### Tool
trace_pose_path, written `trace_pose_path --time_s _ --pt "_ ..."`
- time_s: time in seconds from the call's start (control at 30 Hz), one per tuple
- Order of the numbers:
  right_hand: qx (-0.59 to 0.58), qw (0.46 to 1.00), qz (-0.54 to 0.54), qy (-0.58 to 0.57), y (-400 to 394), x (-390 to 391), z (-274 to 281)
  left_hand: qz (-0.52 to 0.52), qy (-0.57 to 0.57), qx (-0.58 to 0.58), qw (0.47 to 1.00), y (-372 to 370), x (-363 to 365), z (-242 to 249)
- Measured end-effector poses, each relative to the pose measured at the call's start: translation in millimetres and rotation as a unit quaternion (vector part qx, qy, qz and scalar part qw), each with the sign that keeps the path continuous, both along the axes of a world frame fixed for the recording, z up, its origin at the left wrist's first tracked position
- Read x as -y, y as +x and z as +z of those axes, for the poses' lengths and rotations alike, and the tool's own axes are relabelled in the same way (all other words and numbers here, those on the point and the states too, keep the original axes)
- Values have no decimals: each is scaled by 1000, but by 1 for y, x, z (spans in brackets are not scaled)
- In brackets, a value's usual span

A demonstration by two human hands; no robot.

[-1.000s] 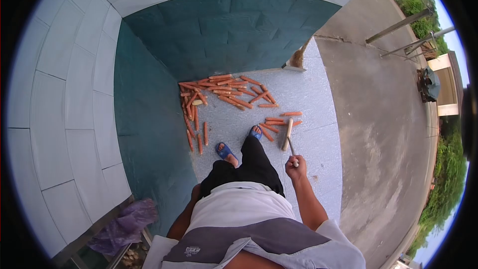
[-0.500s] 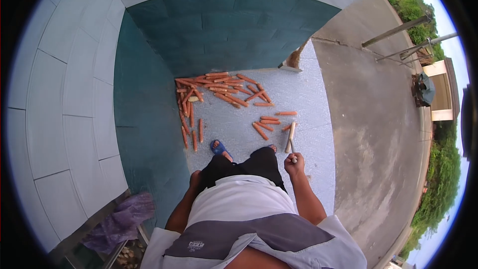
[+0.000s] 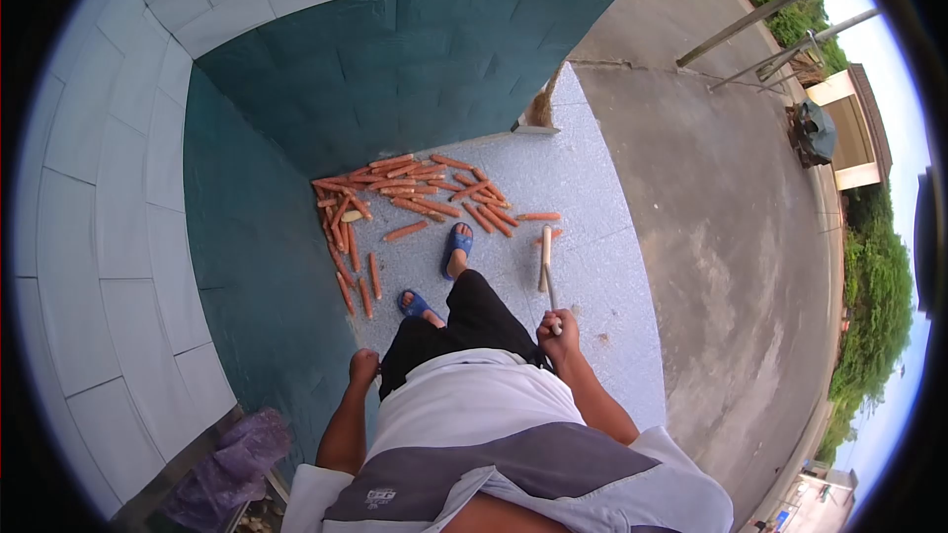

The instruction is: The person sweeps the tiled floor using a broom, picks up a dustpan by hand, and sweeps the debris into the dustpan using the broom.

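Observation:
My right hand is closed around the handle of a long tool, whose pale bar-shaped head rests low near the floor. Beside the tool's head, partly behind it, lies an orange stick-like piece. My left hand hangs by my left thigh with its fingers curled; whether it holds anything is hidden. Many orange sticks, like corn cobs, are heaped in the corner, with one yellowish piece among them. My feet in blue sandals stand near the heap.
Green tiled wall encloses the corner on two sides. A brush-like object leans at the wall's end. At lower left lies a purple plastic bag. Concrete ground stretches to the right, with poles beyond.
One foot has stepped forward towards the heap. Several loose sticks now lie closer to the heap, and my left hand has swung a little away from my thigh.

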State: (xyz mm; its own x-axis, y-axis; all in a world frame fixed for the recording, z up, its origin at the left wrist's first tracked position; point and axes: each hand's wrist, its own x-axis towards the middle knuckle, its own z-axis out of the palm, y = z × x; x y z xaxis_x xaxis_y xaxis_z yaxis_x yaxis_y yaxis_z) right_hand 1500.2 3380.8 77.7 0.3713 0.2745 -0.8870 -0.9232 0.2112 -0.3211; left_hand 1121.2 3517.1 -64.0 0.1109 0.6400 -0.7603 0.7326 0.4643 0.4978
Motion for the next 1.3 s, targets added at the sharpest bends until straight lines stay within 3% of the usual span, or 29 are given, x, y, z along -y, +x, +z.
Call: trace_pose_path --time_s 0.03,0.1,0.13,0.2,0.37,0.6,0.7,0.77,0.8,0.87,0.9,0.97,1.03,1.1,1.23,1.3 --pt "-2 1000 4 -1 -2 -2 6 4 -1 -2 1000 10 -2 12" --pt "47 997 47 -37 -8 -13 18 145 -28 69 987 37 -11 33" --pt "66 994 73 -48 -9 -20 23 151 -25 65 986 39 -7 24" --pt "62 992 99 -52 -7 -33 37 14 57 96 994 43 6 0" --pt "32 990 130 -43 5 -51 54 40 72 70 994 40 34 -4" --pt "34 971 230 -57 15 -79 54 162 -21 -10 986 37 61 39" --pt "16 962 266 -51 24 -91 44 173 25 -18 984 45 68 39" --pt "14 958 280 -58 29 -98 39 206 125 1 971 42 75 24" --pt "16 957 286 -44 34 -100 37 203 125 -4 971 40 75 21" --pt "14 956 293 -26 46 -101 40 96 181 -199 958 41 69 14" --pt "19 955 295 -21 51 -104 40 100 187 -196 958 40 62 9" --pt "-17 950 311 1 54 -105 37 136 51 -125 982 28 55 4" --pt "0 945 327 13 55 -113 36 157 39 -92 983 37 42 13" --pt "-4 940 341 13 54 -121 32 201 187 -63 960 55 33 23" --pt "-1 941 336 37 54 -129 23 220 245 -95 939 60 25 8" --pt "-6 939 342 41 52 -135 15 62 144 -127 979 57 21 3"
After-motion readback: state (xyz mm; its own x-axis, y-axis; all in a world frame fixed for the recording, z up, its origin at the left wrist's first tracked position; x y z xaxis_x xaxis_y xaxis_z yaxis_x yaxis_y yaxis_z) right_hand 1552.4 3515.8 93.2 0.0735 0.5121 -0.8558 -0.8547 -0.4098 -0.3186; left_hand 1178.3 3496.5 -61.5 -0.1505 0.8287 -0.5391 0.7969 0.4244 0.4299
